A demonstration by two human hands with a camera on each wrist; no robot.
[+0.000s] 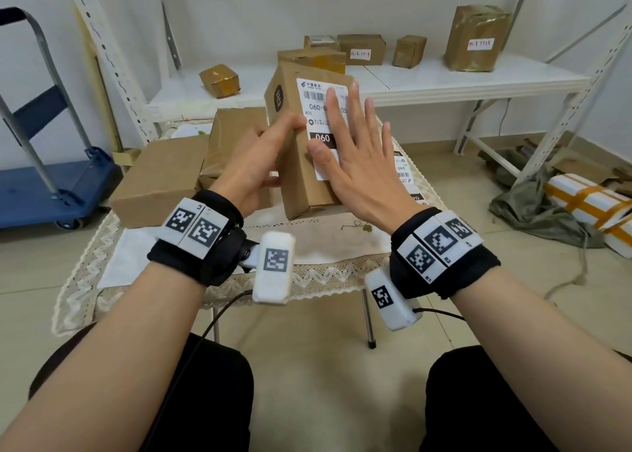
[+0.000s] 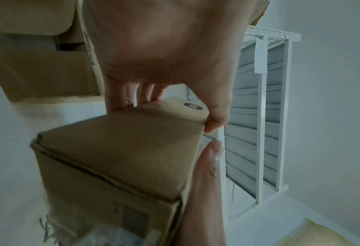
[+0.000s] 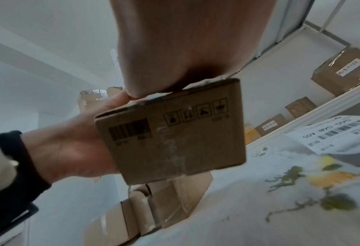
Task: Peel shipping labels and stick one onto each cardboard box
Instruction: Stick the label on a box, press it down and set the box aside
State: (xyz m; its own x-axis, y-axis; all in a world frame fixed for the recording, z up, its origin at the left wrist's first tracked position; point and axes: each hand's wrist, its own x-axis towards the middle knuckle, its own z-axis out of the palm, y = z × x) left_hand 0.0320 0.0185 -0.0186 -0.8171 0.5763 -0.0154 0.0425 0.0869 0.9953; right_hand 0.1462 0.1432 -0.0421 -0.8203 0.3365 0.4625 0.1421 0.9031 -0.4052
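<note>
I hold a tall brown cardboard box (image 1: 295, 181) tilted above the small table. My left hand (image 1: 270, 147) grips its left side, thumb on the front edge and fingers behind. A white shipping label (image 1: 316, 109) lies on the box's front face. My right hand (image 1: 355, 144) presses flat on that label with straight, spread fingers. The left wrist view shows the box (image 2: 122, 149) from one end, with my left hand (image 2: 164, 58) round it. In the right wrist view the box's printed end (image 3: 174, 141) sits under my right palm (image 3: 185, 50).
Two more brown boxes (image 1: 157, 181) (image 1: 232, 144) stand on the cloth-covered table (image 1: 325, 246), and loose label sheets (image 1: 403, 171) lie at its right. A white shelf (image 1: 444, 75) behind carries several boxes. A blue cart (image 1: 51, 185) stands left; bags and a taped foam box (image 1: 581, 205) lie right.
</note>
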